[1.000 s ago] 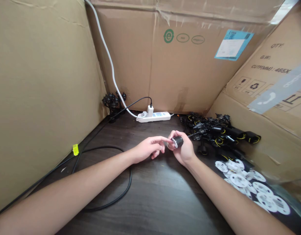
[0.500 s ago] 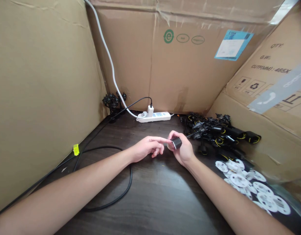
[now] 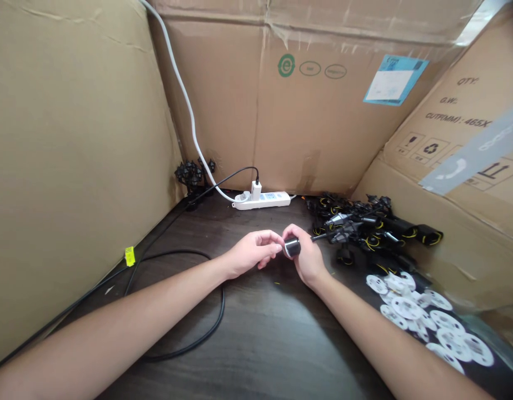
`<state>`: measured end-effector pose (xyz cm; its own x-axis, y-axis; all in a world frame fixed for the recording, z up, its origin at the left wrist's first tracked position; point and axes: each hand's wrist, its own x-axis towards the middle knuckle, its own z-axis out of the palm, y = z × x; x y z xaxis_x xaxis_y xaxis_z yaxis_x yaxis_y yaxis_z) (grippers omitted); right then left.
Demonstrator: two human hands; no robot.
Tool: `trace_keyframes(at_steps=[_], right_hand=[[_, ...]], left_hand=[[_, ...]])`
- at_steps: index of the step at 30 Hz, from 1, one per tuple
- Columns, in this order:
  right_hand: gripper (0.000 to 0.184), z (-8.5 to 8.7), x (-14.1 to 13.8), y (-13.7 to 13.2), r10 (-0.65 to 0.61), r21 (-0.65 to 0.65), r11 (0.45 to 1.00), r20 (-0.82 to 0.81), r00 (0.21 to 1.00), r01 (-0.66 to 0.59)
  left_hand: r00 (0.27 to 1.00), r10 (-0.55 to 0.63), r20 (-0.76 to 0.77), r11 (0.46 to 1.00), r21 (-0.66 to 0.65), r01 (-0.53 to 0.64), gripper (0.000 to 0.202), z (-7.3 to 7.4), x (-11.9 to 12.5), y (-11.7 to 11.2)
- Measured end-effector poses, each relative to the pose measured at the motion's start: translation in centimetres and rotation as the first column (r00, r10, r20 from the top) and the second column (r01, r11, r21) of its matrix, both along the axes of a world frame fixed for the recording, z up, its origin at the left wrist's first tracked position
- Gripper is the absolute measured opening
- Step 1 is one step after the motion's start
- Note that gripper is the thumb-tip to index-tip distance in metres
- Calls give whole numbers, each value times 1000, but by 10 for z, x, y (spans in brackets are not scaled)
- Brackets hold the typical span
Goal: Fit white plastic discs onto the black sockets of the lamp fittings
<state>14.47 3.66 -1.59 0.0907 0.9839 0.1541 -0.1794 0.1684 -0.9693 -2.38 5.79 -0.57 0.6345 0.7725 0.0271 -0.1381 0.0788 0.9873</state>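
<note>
My right hand (image 3: 309, 261) is closed around the black cylindrical base (image 3: 293, 246) of a small lamp post. Its thin stem (image 3: 318, 237) runs right to dark lantern heads (image 3: 343, 233), which overlap the pile behind. A pale rim shows at the base's left end. At that end, the fingertips of my left hand (image 3: 256, 251) are drawn together, with thumb and index finger bent. What they pinch, if anything, is too small to make out.
Several black lamp parts with yellow wires (image 3: 364, 222) lie at the right, above several white slotted discs (image 3: 408, 307). A white power strip (image 3: 281, 200) with a plugged-in adapter (image 3: 256, 190) sits at the back. A black cable (image 3: 220, 311) loops at left. Cardboard walls (image 3: 223, 100) surround the dark table.
The black base has turned more level and shifted slightly left, bringing its stem into view. My left index finger, earlier stretched straight to the base's end, is now bent toward the thumb.
</note>
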Motion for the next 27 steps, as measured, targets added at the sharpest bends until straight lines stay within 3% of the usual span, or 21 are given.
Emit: trace_keyframes(at_steps=[4, 9, 15, 19, 27], right_hand=[[30, 4, -4, -5, -68, 63, 996, 148, 987, 60], [27, 11, -7, -8, -47, 92, 995, 185, 982, 30], [34, 2, -6, -6, -34, 85, 996, 269, 962, 12], [39, -2, -5, -5, -34, 94, 996, 343, 939, 2], [38, -1, -6, -6, -60, 92, 995, 295, 954, 34]], left_hand=[[999, 32, -22, 999, 11, -32, 41, -3, 1, 2], [999, 42, -30, 999, 10, -42, 40, -2, 2, 1], [986, 167, -3, 986, 5, -167, 39, 0, 4, -2], [985, 173, 5, 985, -10, -173, 38, 0, 3, -1], [988, 155, -26, 988, 4, -154, 39, 1, 2, -1]])
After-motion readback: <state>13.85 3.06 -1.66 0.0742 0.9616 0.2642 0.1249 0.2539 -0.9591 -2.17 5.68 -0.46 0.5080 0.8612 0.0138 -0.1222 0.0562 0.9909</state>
